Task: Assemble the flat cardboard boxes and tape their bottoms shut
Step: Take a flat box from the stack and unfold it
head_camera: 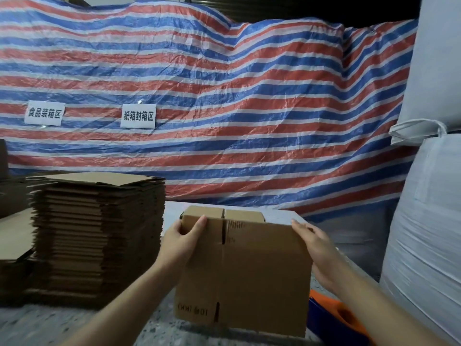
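Beside flat stack, L hand grips box corner, R hand presses side flat-fingered; one-sided grip could let box skew/slip.

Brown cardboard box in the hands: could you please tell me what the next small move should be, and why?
Probably fold the top flaps inward: the brown cardboard box is already opened out, the left hand grips its upper left corner, the right hand rests on its right edge, and the top flaps stand unfolded and untaped.

My left grip: thumb in front, fingers curled round box corner. My right grip: fingers straight, flat against side.
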A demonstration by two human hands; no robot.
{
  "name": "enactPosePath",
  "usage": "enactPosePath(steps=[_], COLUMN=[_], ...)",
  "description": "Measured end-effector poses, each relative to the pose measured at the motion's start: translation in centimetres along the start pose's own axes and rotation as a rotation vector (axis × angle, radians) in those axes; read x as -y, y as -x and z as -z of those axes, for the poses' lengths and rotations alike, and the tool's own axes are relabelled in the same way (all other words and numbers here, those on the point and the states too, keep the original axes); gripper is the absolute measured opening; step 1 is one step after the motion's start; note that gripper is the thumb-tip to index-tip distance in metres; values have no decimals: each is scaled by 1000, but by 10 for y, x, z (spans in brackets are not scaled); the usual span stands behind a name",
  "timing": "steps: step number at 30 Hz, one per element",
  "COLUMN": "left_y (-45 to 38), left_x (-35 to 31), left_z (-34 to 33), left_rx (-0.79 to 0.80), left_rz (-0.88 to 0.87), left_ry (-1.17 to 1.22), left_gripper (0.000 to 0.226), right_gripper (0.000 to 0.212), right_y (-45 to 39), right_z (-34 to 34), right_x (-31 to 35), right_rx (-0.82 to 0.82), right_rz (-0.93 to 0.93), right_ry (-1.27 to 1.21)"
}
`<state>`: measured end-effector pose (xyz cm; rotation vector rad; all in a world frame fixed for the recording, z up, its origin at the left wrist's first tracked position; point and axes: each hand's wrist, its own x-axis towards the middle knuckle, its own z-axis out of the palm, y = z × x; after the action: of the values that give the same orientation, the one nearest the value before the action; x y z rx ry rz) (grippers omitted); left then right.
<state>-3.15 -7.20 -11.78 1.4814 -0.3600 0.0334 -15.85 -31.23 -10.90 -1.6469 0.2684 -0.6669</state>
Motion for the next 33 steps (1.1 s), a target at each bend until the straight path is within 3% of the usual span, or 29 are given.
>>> enactPosePath(steps=[5, 12, 17, 22, 25, 27, 30, 33], left_y=[6, -1, 3, -5, -7, -4, 0, 6], left_x=[25, 15, 14, 11, 6, 2, 3, 7], left_z=[0, -2, -14, -18, -21, -20, -15, -12], left_rx=[-30, -39, -70, 25, 146, 208, 341, 399], left_rz=[16, 160, 194, 206, 129, 166, 224, 286], left_ry=[13, 13, -3, 5, 49, 148, 218, 235], left_gripper=[41, 48, 70, 82, 53, 38, 44, 50], right_gripper=[37, 61, 47, 44, 48, 46, 45, 62], right_y=[9, -4, 0, 13, 27, 35, 43, 50], right_z=[-5, 12, 6, -3, -16, -25, -38, -42], right_x=[-17, -8, 2, 3, 5, 4, -6, -15], right_rx=[24, 202, 342, 177, 74, 23, -16, -2], right_rz=[-88, -236, -267, -169, -67, -8, 5, -84], right_ry=[-90, -363, -225, -123, -8, 10, -27, -110])
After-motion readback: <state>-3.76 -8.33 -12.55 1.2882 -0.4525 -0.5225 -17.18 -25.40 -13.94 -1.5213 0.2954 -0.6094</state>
